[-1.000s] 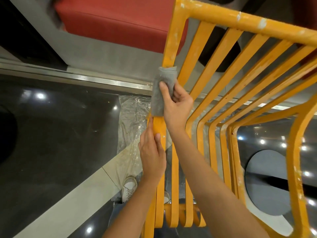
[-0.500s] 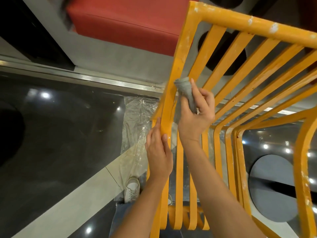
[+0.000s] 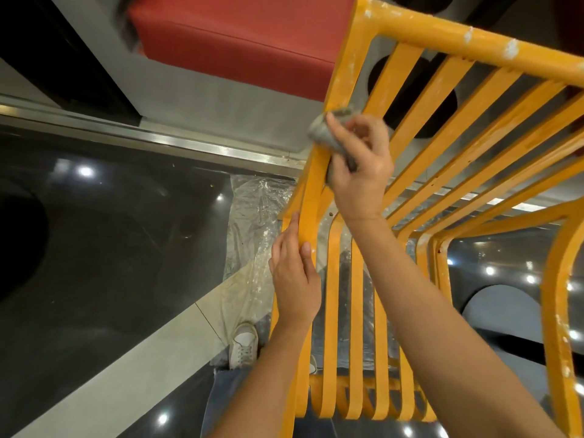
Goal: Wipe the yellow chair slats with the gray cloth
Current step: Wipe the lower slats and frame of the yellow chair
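A yellow slatted chair fills the right half of the head view, its paint flecked with white. My right hand holds a bunched gray cloth against the inner side of the leftmost slat, near the bend between back and seat. Below it, my left hand grips the same outer slat, thumb on its top face. Most of the cloth is hidden under my fingers.
A red cushioned seat on a gray base stands beyond the chair. Clear plastic sheeting lies on the dark glossy floor under the chair. My white shoe shows beneath. A metal floor strip runs across.
The cloth was draped over the leftmost slat, then my right hand bunched it and shifted to the slat's inner side. The left hand has kept its grip; the view has shifted.
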`<state>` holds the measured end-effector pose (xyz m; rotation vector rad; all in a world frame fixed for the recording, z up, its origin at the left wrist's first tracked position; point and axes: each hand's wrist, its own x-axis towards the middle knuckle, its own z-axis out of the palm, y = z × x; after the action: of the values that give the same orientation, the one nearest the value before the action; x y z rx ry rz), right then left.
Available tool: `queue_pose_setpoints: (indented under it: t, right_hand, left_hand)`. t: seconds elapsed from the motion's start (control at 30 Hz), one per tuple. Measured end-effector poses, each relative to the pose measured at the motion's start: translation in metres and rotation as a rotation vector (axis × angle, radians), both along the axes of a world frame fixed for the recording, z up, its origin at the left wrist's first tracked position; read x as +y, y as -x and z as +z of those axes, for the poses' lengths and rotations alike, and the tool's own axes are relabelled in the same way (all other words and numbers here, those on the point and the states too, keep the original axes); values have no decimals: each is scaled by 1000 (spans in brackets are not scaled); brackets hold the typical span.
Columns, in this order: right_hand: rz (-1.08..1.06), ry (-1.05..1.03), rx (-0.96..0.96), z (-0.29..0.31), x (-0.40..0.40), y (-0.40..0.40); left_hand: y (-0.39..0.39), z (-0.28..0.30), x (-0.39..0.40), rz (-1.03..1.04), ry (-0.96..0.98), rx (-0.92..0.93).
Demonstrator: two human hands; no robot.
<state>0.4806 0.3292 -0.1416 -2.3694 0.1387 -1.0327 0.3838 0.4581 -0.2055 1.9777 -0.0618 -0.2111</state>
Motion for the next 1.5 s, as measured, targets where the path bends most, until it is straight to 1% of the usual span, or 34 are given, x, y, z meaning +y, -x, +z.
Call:
queue_pose_setpoints:
  t: [0.1, 0.2, 0.27, 0.33, 0.4, 0.5, 0.53, 0.57, 0.63, 0.7, 0.73, 0.77, 0.8, 0.87, 0.9, 0.97, 1.03, 1.1, 1.17, 1.23, 1.3, 1.37, 1.43, 1.5]
  right_hand:
    - [21, -8, -30, 3, 9, -10]
    - [95, 50, 56, -13, 12, 17]
    - [51, 40, 69, -10, 1, 21]
    - [-36, -17, 2, 1, -4, 5]
    - [-66, -60, -60, 9, 2, -11]
    - [14, -16, -12, -4, 17, 4]
    - [30, -38, 25, -11, 17, 16]
    - [15, -105, 57, -15, 19, 28]
    - [-127, -365, 127, -18, 26, 39]
    - [-296, -784, 184, -11, 34, 24]
    - [-345, -981, 198, -5, 33, 11]
    - [-369, -1128, 204, 0, 28, -3]
    - [-365, -1213, 179, 8, 20, -15]
    - [-265, -1311, 44, 28, 10, -29]
    - [-220, -1321, -8, 34, 11, -30]
    - [-206, -1275, -13, 32, 25, -13]
    - [-205, -1301, 77, 19, 48, 17]
    - [-214, -1350, 185, 9, 60, 30]
    - [-238, -1469, 200, 11, 51, 12]
    - [-201, -1501, 148, 24, 35, -10]
    - [-138, -1449, 71, 37, 27, -21]
    - [-89, -1364, 57, 35, 32, -10]
    - [-88, -1305, 105, 20, 44, 14]
    - [-123, -1296, 203, 7, 49, 25]
  left_hand:
    - [0, -3, 0, 1, -15, 7]
    - [-1, -1, 1, -6, 4, 5]
    - [0, 1, 0, 2, -8, 7]
    - [1, 0, -2, 20, -31, 14]
    - [0, -3, -2, 20, -45, 8]
    - [0, -4, -1, 11, -24, -3]
    - [0, -3, -1, 11, -12, -8]
    - [1, -1, 0, 13, -5, -11]
    - [0, -1, -1, 21, -5, -8]
    - [0, -1, -1, 20, -25, -4]
    - [0, -2, -1, 17, -35, -1]
    - [1, -2, -1, 17, -40, 3]
    - [1, -2, -1, 18, -44, 9]
    - [0, -2, -2, 24, -56, 15]
    - [0, -3, -2, 26, -59, 17]
    - [1, -2, -1, 18, -60, 18]
    - [0, -1, 0, 7, -61, 24]
    - [0, 0, -1, -2, -48, 29]
    - [0, 1, -1, 3, -53, 25]
    - [0, 1, -1, 13, -53, 14]
    - [0, 2, -2, 19, -48, 13]
    - [-1, 2, -2, 16, -54, 11]
    - [-1, 3, -1, 13, -51, 14]
    - [0, 1, -1, 14, -41, 18]
